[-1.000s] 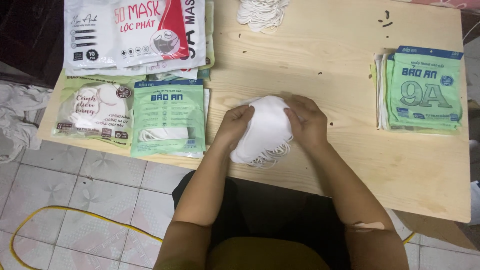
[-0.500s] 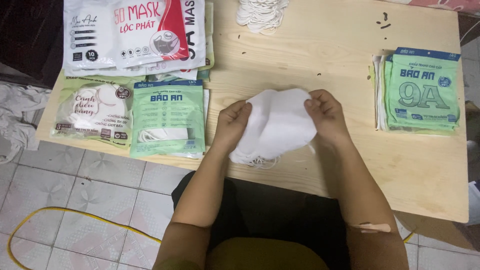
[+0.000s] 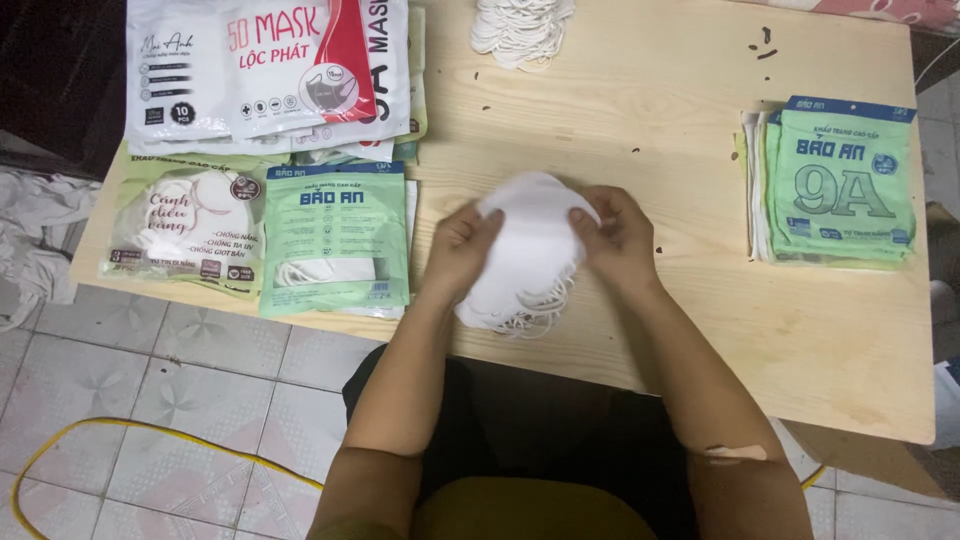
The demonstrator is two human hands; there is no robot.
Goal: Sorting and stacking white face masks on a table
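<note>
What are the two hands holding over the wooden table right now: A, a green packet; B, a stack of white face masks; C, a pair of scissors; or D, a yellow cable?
B: the left hand and the right hand grip a stack of white face masks from both sides, ear loops hanging below, while the green packets lie untouched on the table.

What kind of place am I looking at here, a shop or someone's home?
Probably a small home workshop for packing face masks. A plain wooden table stands on a tiled floor, both hands hold a stack of white masks, and piles of green packets and white packets lie around.
</note>
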